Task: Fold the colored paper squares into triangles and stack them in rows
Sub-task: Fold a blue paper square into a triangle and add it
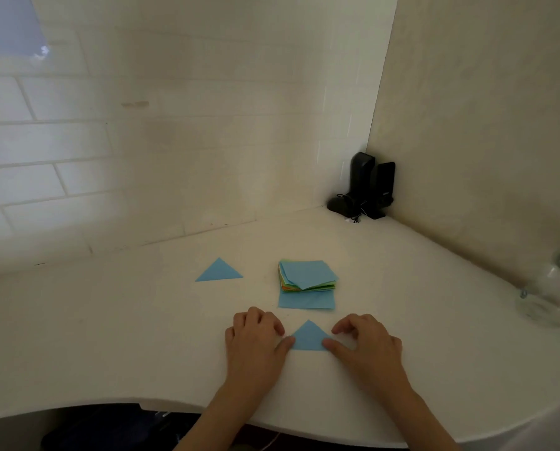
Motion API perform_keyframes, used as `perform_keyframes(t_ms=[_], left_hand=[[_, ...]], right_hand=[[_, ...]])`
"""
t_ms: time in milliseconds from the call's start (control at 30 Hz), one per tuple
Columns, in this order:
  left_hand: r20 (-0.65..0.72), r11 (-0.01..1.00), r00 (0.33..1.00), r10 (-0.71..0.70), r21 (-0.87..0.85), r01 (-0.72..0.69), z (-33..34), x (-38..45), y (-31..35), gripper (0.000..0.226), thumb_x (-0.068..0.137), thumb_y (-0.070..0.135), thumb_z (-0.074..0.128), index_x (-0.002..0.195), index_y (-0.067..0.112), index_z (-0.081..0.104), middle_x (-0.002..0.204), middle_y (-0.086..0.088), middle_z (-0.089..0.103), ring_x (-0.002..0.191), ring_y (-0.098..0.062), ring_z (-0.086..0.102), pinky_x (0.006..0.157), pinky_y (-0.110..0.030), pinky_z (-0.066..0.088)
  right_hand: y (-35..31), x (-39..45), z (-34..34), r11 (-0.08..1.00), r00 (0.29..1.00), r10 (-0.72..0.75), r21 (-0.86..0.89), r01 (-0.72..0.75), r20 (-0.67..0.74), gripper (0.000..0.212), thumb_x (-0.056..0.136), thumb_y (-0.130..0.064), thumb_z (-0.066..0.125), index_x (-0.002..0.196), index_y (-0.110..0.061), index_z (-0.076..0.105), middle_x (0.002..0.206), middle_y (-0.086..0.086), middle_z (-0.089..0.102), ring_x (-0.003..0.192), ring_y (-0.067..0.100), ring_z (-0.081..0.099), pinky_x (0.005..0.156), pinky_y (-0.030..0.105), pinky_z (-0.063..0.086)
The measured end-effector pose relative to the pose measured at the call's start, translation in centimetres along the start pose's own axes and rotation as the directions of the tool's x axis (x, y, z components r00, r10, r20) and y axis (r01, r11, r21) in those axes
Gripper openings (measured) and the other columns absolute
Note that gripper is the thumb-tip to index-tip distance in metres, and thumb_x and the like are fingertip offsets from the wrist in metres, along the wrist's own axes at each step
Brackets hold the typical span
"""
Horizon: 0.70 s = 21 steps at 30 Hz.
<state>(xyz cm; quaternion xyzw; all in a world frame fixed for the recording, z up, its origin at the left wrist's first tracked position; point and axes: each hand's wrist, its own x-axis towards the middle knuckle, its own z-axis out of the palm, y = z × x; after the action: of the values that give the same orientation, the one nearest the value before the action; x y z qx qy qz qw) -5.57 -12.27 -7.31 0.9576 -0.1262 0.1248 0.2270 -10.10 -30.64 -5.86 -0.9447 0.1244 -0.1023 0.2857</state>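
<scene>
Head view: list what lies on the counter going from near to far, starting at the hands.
Triangle held between the hands → loose blue square → paper stack → black device in the corner.

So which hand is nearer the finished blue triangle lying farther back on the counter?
Left. The left hand sits below the finished triangle, slightly right of it; the right hand lies farther right.
</scene>
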Motion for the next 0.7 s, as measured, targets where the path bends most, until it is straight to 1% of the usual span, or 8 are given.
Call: perform_keyframes(t_ms=[133, 233, 300, 367, 400, 467, 567, 700], left_hand=[[-0.008, 0.998, 1.0, 0.018, -0.054, -0.018, -0.5, -0.2, -0.4, 0.017, 0.085, 0.042, 0.057, 0.097, 0.03, 0.056, 0.105, 0.013, 0.044, 0.102, -0.011, 0.036, 0.079, -0.024, 0.027], [-0.046, 0.994, 0.998, 0.05, -0.095, -0.054, -0.5, -0.4, -0.2, 0.012, 0.086, 0.026, 0.06, 0.097, 0.023, 0.061, 0.103, 0.007, 0.049, 0.097, -0.014, 0.04, 0.076, -0.024, 0.028], [-0.055, 0.987, 0.994, 0.096, -0.123, -0.103, -0.3, -0.5, 0.2, 0.015, 0.086, 0.01, 0.057, 0.099, 0.016, 0.062, 0.103, 0.0, 0.051, 0.094, -0.017, 0.041, 0.074, -0.024, 0.034], [-0.029, 0.992, 0.995, 0.092, -0.082, -0.094, -0.2, -0.8, 1.2, 0.024, 0.085, 0.001, 0.051, 0.104, 0.013, 0.059, 0.106, -0.003, 0.049, 0.093, -0.015, 0.04, 0.07, -0.023, 0.035], [-0.034, 0.994, 0.995, 0.092, -0.052, -0.094, -0.2, -0.9, 1.8, 0.024, 0.083, 0.001, 0.053, 0.104, 0.013, 0.057, 0.106, -0.004, 0.05, 0.092, -0.016, 0.042, 0.067, -0.023, 0.035], [-0.069, 0.994, 0.992, 0.105, 0.003, -0.105, -0.1, -0.9, 2.9, 0.019, 0.083, 0.014, 0.063, 0.101, 0.012, 0.058, 0.101, -0.006, 0.053, 0.089, -0.02, 0.048, 0.066, -0.026, 0.038], [0.051, 0.999, 0.998, 0.036, 0.032, -0.038, -0.3, -0.7, 4.1, 0.035, 0.09, 0.036, 0.055, 0.116, 0.014, 0.048, 0.114, -0.005, 0.047, 0.101, -0.021, 0.044, 0.08, -0.028, 0.039], [0.134, 0.992, 0.991, -0.011, -0.121, 0.027, -0.4, 0.3, 3.9, 0.038, 0.085, 0.032, 0.063, 0.117, 0.019, 0.047, 0.114, 0.0, 0.045, 0.099, -0.016, 0.05, 0.076, -0.02, 0.037]], right_hand=[[0.5, 0.0, -0.6, 0.997, 0.999, -0.003, 0.078, -0.001, 0.049, 0.018, 0.074, -0.042, 0.07, 0.084, -0.042, 0.054, 0.095, -0.018, 0.055, 0.09, -0.001, 0.051, 0.088, 0.029, 0.034], [0.7, -0.1, -0.8, 0.99, 0.998, -0.018, 0.141, 0.01, 0.054, 0.021, 0.074, -0.033, 0.072, 0.079, -0.043, 0.054, 0.092, -0.017, 0.057, 0.088, -0.002, 0.053, 0.091, 0.032, 0.041], [0.7, -0.3, -0.8, 0.989, 0.999, -0.024, 0.147, 0.016, 0.047, 0.023, 0.074, -0.032, 0.072, 0.076, -0.044, 0.053, 0.092, -0.016, 0.057, 0.088, -0.001, 0.053, 0.09, 0.031, 0.042], [0.7, -0.4, -0.6, 0.991, 0.999, -0.031, 0.133, 0.026, 0.035, 0.024, 0.075, -0.032, 0.071, 0.074, -0.046, 0.051, 0.092, -0.016, 0.057, 0.089, 0.0, 0.053, 0.089, 0.031, 0.041], [0.7, -0.4, -0.5, 0.991, 0.999, -0.037, 0.13, 0.033, 0.026, 0.024, 0.075, -0.032, 0.07, 0.074, -0.046, 0.05, 0.092, -0.016, 0.056, 0.09, 0.001, 0.053, 0.089, 0.031, 0.04], [0.7, -0.5, -0.3, 0.99, 0.999, -0.05, 0.133, 0.05, 0.004, 0.024, 0.076, -0.032, 0.07, 0.073, -0.046, 0.05, 0.092, -0.016, 0.056, 0.091, 0.001, 0.053, 0.089, 0.032, 0.04], [0.9, -0.6, -0.1, 0.99, 0.998, -0.061, 0.129, 0.061, -0.01, 0.024, 0.075, -0.034, 0.07, 0.073, -0.046, 0.049, 0.091, -0.016, 0.056, 0.091, 0.001, 0.053, 0.09, 0.032, 0.039], [1.2, -0.6, 0.0, 0.987, 0.997, -0.073, 0.139, 0.077, -0.032, 0.023, 0.075, -0.034, 0.07, 0.073, -0.045, 0.051, 0.09, -0.016, 0.057, 0.09, 0.002, 0.053, 0.091, 0.033, 0.041]])
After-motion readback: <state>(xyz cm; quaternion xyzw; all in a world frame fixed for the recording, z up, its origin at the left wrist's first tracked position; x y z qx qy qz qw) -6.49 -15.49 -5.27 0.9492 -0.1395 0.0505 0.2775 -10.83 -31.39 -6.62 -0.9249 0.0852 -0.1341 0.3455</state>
